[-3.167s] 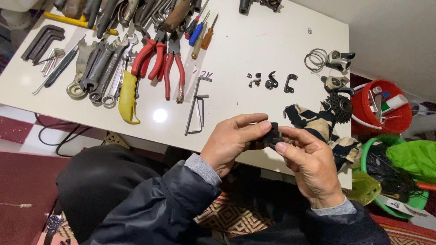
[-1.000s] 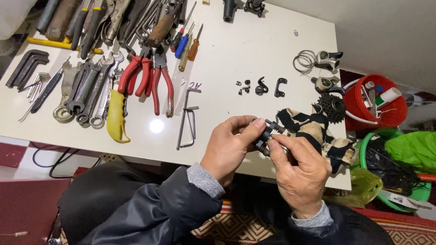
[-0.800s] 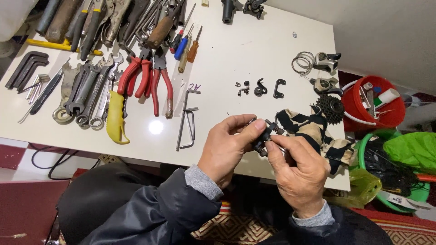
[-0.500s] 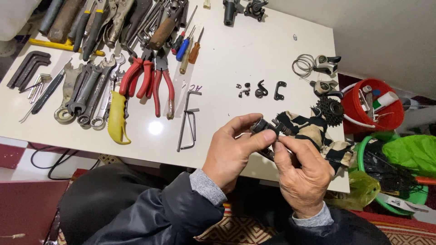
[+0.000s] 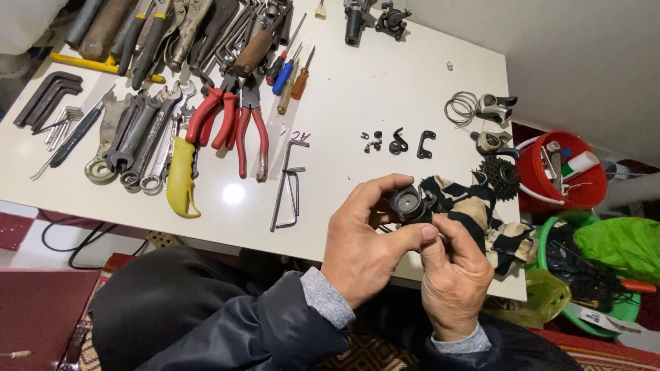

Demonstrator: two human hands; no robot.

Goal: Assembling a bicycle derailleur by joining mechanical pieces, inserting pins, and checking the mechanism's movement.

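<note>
fingers [image 5: 412, 237] around one round part [image 5: 407, 203]

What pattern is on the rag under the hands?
The rag has black and cream stripes, seen best in the head view.

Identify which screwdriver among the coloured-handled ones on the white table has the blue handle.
The blue-handled screwdriver, lying between the red-handled screwdriver and the amber-handled screwdriver.
</note>
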